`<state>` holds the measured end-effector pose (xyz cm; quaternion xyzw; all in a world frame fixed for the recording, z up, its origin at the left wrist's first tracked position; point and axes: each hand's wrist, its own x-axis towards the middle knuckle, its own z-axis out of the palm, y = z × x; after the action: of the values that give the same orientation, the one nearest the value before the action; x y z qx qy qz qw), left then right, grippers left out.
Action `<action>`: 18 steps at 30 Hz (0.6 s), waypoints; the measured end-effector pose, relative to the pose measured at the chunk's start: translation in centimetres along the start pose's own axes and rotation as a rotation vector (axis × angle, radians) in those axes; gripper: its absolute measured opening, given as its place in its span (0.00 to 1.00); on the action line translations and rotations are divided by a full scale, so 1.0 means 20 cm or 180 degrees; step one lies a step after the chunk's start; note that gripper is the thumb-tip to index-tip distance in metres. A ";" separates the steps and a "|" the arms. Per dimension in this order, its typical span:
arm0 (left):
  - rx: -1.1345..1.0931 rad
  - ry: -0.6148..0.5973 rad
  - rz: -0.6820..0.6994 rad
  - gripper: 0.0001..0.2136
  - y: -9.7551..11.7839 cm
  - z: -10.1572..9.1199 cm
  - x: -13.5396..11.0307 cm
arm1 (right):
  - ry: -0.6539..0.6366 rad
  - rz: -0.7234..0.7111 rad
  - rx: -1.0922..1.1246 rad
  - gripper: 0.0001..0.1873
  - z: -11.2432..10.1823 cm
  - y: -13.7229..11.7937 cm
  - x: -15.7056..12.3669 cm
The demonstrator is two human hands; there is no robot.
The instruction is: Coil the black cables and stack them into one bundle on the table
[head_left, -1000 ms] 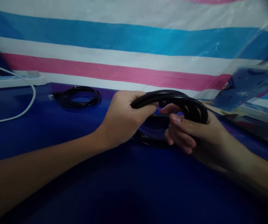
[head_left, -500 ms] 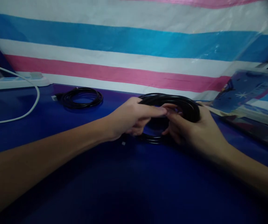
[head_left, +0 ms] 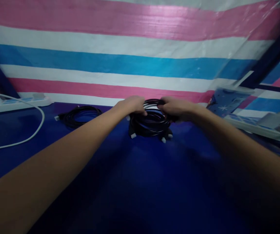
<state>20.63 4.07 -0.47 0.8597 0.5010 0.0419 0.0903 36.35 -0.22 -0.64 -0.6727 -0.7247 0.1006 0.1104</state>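
Observation:
Both hands grip the sides of a black cable coil [head_left: 152,102] near the back of the blue table. My left hand [head_left: 134,104] is closed around its left side, thumb pointing inward. On the opposite side my right hand [head_left: 172,107] has its fingers wrapped round the cable, and they are partly hidden. Right below lies a stack of black cable coils [head_left: 149,130]; whether the held coil touches it I cannot tell. White-tipped plugs [head_left: 163,139] stick out toward me from the stack. Another black cable coil [head_left: 75,116] lies to the left, partly behind my left forearm.
A white power strip [head_left: 20,105] with a white cord [head_left: 39,126] sits at the back left. At the right are a blue printed packet [head_left: 230,100] and a white strip-shaped object [head_left: 259,128]. A striped plastic sheet [head_left: 110,65] hangs behind the blue table [head_left: 140,182].
My hands have moved away from me with the cable coil and are farther apart. The stack with its white-tipped plugs now shows beneath them. The view has tilted up slightly.

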 end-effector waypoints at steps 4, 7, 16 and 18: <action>0.0283 -0.0571 -0.0496 0.26 0.01 0.02 0.05 | 0.0291 -0.0105 -0.1032 0.21 0.11 0.01 0.03; 0.0079 -0.1059 -0.0524 0.25 -0.03 0.04 0.08 | 0.0231 -0.0127 -0.1137 0.23 0.14 0.02 0.03; -0.0293 -0.1419 -0.0497 0.30 0.01 -0.01 0.07 | 0.0016 -0.0167 -0.0962 0.22 0.09 0.09 0.04; -0.0035 -0.1136 -0.0587 0.28 0.03 0.02 0.07 | 0.0109 -0.0255 -0.0939 0.21 0.09 0.08 0.03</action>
<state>21.92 4.88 -0.69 0.8035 0.5534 -0.1167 0.1859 37.37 0.51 -2.84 -0.6537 -0.7559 -0.0229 0.0267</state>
